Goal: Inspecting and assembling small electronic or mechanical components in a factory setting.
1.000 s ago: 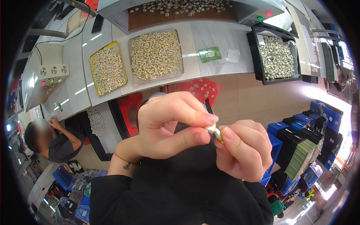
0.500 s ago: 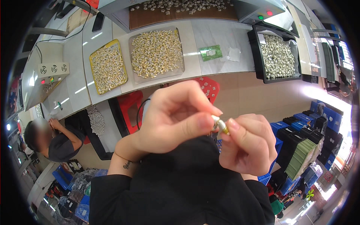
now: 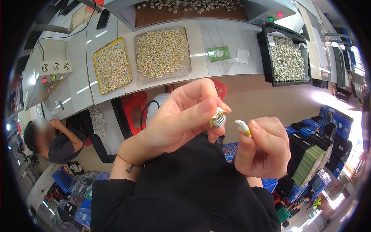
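Above my lap, my left hand [image 3: 185, 116] pinches a small silver-and-gold molded piece [image 3: 218, 118] between thumb and fingers; it looks like a toy figure's body, though its kind is hard to tell. To its right, my right hand [image 3: 266, 149] grips a slim silver-and-yellow piece [image 3: 244, 128], shaped like a small limb, by its yellow end. Its pale end points toward the left hand's piece, with a gap between the two. On the table ahead, a grey tray [image 3: 188, 58] and a yellow tray [image 3: 96, 69] carry many similar slim pieces.
A black bin [image 3: 266, 63] of shiny round pieces stands far right. Between it and the trays lies a green packet [image 3: 218, 54]. A machine [image 3: 266, 15] with lit buttons is at the back. At left sits another person [image 3: 65, 145]. Blue and black crates [image 3: 309, 127] are stacked right.
My hands have drawn apart, separating the two pieces that were together at my fingertips. The right hand has shifted slightly right, and the left hand's piece now shows more.
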`<state>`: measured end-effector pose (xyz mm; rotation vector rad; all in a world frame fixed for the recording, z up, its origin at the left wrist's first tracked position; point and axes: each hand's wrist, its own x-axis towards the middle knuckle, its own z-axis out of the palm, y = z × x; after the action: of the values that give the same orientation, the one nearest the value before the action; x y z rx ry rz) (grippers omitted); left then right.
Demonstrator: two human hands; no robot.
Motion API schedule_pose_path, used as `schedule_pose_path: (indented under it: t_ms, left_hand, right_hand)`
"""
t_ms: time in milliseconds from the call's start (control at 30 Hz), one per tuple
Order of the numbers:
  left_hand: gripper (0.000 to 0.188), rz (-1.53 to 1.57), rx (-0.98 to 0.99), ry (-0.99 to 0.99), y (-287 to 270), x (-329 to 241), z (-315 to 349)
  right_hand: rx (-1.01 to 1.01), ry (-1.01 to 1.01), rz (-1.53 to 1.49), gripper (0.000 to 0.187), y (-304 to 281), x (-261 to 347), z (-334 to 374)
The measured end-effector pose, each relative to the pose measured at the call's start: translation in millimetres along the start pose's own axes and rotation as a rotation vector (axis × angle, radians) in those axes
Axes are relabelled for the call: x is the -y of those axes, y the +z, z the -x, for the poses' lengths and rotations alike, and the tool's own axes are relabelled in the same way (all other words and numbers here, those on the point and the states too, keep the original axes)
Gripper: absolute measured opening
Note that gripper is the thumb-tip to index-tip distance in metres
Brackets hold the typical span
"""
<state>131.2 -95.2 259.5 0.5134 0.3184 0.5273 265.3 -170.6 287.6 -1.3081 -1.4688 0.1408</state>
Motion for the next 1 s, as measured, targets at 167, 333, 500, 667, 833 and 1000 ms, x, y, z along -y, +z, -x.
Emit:
schedule_pose_path:
  t_ms: [167,333,500,667,833,1000]
  left_hand:
    - [0.031,-0.024,0.001,0.028,-1,2,3]
    - [0.015,0.123,0.107,0.015,-8,3,3]
    - [0.014,0.032,0.113,0.088,-10,5,6]
    - [0.01,-0.036,0.068,0.155,-7,4,9]
    - [0.008,-0.154,0.033,0.215,-3,0,13]
    - [0.023,-0.288,-0.07,0.25,5,-1,13]
  right_hand:
    - [0.012,0.023,0.006,0.032,1,7,0]
    - [0.06,-0.044,-0.001,0.015,1,8,0]
    - [0.043,-0.011,0.036,0.031,2,13,0]
    - [0.059,-0.016,0.06,0.024,2,15,-3]
    - [0.094,-0.016,0.08,0.022,0,18,-7]
    - [0.119,-0.04,0.116,0.021,-4,20,-10]
